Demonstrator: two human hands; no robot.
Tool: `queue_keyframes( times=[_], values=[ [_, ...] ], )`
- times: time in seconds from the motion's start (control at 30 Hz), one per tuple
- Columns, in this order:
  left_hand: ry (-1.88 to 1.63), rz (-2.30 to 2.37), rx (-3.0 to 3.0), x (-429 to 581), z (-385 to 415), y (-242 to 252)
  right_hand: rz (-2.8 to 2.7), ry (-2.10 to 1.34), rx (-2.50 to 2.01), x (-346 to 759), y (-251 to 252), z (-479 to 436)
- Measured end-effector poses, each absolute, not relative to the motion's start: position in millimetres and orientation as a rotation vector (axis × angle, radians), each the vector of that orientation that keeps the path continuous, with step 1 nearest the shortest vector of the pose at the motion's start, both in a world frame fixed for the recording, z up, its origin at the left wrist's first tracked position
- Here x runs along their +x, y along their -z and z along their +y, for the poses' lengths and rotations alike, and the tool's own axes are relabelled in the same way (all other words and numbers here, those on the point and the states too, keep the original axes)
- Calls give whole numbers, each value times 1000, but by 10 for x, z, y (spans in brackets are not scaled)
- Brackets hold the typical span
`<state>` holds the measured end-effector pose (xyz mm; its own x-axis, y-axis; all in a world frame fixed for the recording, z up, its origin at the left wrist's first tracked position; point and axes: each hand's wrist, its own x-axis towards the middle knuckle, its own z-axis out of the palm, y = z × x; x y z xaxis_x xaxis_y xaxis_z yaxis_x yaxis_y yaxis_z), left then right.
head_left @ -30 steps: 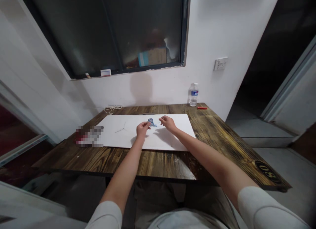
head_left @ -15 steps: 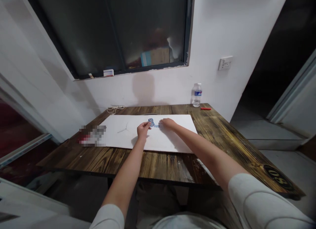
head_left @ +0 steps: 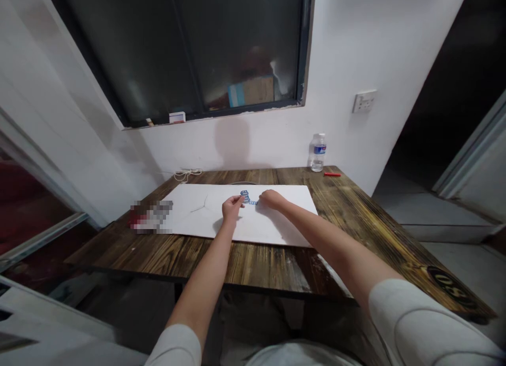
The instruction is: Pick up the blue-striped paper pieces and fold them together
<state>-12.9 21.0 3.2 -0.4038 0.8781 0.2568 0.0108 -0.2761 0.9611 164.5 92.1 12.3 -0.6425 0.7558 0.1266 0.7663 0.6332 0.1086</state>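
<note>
A small blue, ladder-like segmented strip stretches between my two hands, above a white board. Its left part curls upward, and a short row of links runs toward the right. My left hand pinches the curled part between thumb and fingers. At the other end, my right hand has its fingers bent together around the strip's tip, which they partly hide. Thin dark lines forming a branching shape show on the board, left of my left hand.
The board lies on a dark wooden table. Toward the back right stand a water bottle and a red pen-like stick. A white cord lies at the back left. A blurred patch covers something at the board's left end.
The whole view has shifted slightly, so everything appears a little farther right. My right hand's fingers are more bent now at the strip's end. My left hand keeps its pinch.
</note>
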Motion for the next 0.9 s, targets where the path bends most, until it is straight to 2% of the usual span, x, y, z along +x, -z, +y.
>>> queue_keyframes(
  times=[0.57, 0.9],
  values=[
    [-1741, 1342, 1177, -134, 215, -19, -2867, 379, -1166, 1724, -181, 771],
    [-1748, 1365, 1164, -156, 239, -5, -2735, 255, -1186, 1737, -100, 797]
  ],
)
